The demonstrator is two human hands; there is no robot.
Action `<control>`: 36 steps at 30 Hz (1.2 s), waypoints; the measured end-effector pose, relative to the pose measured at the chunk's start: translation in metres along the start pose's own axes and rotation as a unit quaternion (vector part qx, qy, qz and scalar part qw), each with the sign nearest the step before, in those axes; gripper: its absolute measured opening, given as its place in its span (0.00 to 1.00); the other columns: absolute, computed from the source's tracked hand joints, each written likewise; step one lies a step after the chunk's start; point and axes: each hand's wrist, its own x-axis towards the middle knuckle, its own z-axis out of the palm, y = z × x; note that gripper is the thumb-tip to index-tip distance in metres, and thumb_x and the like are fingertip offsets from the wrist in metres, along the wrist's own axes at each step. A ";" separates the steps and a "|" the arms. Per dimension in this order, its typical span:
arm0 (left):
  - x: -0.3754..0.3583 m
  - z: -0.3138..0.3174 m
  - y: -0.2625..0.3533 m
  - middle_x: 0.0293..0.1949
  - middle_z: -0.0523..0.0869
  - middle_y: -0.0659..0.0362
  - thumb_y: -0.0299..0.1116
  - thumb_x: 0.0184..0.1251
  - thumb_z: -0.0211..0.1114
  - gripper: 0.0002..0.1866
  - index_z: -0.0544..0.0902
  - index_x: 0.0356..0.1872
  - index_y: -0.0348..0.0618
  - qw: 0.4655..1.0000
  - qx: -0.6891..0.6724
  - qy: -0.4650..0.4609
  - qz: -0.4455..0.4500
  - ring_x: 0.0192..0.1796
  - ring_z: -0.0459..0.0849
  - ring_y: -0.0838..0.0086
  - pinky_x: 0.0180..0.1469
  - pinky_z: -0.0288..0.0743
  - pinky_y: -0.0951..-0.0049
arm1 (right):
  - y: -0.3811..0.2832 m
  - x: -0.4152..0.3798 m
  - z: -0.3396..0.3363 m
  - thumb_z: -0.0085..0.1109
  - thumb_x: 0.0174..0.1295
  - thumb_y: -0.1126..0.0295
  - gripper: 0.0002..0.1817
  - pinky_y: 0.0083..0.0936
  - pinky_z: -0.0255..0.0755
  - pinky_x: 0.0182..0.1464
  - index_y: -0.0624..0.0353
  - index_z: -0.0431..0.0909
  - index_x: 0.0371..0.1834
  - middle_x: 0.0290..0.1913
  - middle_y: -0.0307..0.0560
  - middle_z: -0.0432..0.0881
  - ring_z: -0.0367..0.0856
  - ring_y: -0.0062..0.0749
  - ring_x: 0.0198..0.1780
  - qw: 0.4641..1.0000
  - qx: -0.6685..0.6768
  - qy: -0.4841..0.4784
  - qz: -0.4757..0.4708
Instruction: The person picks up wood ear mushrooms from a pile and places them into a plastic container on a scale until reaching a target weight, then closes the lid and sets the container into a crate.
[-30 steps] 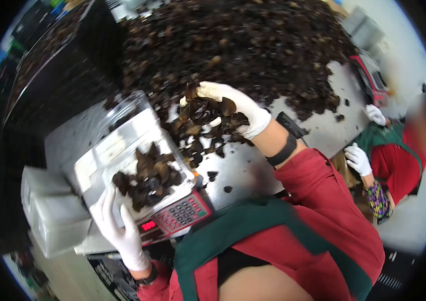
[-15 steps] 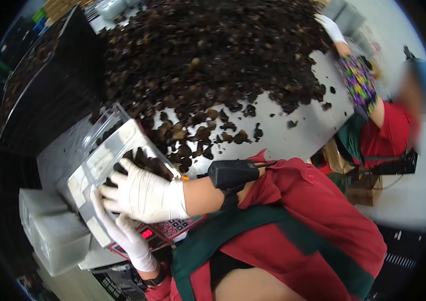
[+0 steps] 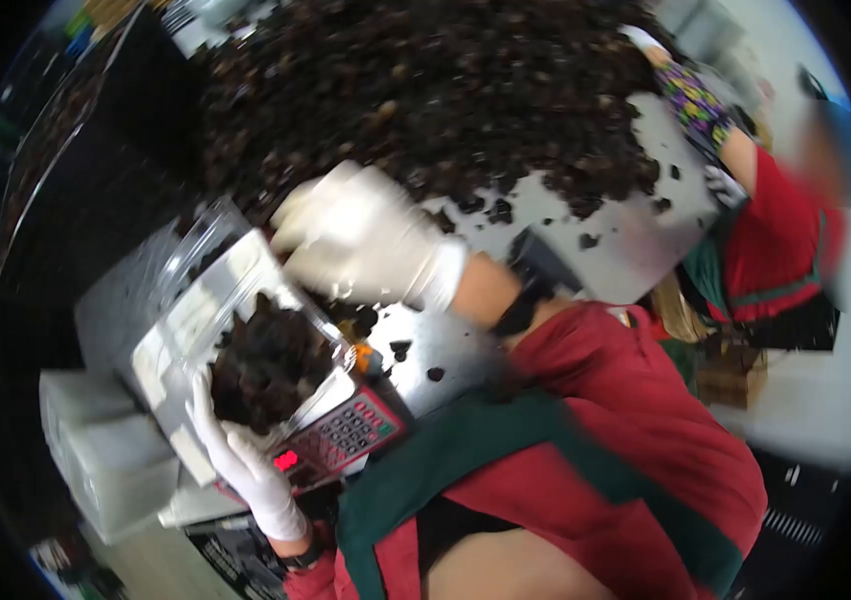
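Observation:
A clear plastic container (image 3: 311, 300) heaped with dark wood ear mushrooms (image 3: 270, 362) rests on a digital scale (image 3: 345, 430) with a keypad and red display. My left hand (image 3: 245, 465), in a white glove, cups the container's near left corner, fingers along its side and thumb apart. My right hand (image 3: 360, 235), also white-gloved, is over the near edge of a big wood ear pile (image 3: 425, 110), just beyond the container. Motion smears its fingers, which look bent; whether they hold any mushrooms is hidden.
A tall black crate (image 3: 95, 190) stands at the left. Stacked clear containers (image 3: 110, 450) sit beside the scale. Loose mushroom bits dot the metal table (image 3: 545, 230). Across on the right, a co-worker's gloved hand (image 3: 643, 42) reaches to the pile.
My right hand has lifted off the mushrooms in the container and moved up and right to the pile, uncovering the container's contents. My left hand has stayed at the container.

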 end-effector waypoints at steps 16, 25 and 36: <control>0.029 -0.098 -0.007 0.65 0.78 0.50 0.34 0.82 0.46 0.21 0.73 0.69 0.36 0.987 0.103 0.118 -0.032 0.69 0.75 0.64 0.73 0.62 0.65 | 0.140 -0.148 0.009 0.65 0.67 0.70 0.16 0.25 0.75 0.51 0.67 0.80 0.53 0.45 0.46 0.86 0.83 0.29 0.43 0.950 0.030 0.140 0.278; 0.036 -0.034 0.010 0.67 0.76 0.48 0.25 0.62 0.65 0.27 0.77 0.65 0.41 0.982 0.148 -0.087 0.081 0.70 0.73 0.53 0.73 0.62 0.59 | 0.089 -0.126 -0.024 0.49 0.77 0.56 0.21 0.19 0.76 0.45 0.63 0.85 0.48 0.43 0.43 0.89 0.84 0.20 0.40 0.746 0.555 0.039 0.365; 0.027 -0.005 0.028 0.71 0.72 0.48 0.31 0.64 0.65 0.30 0.74 0.69 0.42 0.968 0.136 -0.193 0.086 0.74 0.67 0.51 0.76 0.57 0.54 | 0.088 -0.122 -0.013 0.49 0.78 0.60 0.18 0.23 0.79 0.48 0.64 0.81 0.53 0.47 0.47 0.88 0.85 0.25 0.44 0.748 0.584 0.067 0.309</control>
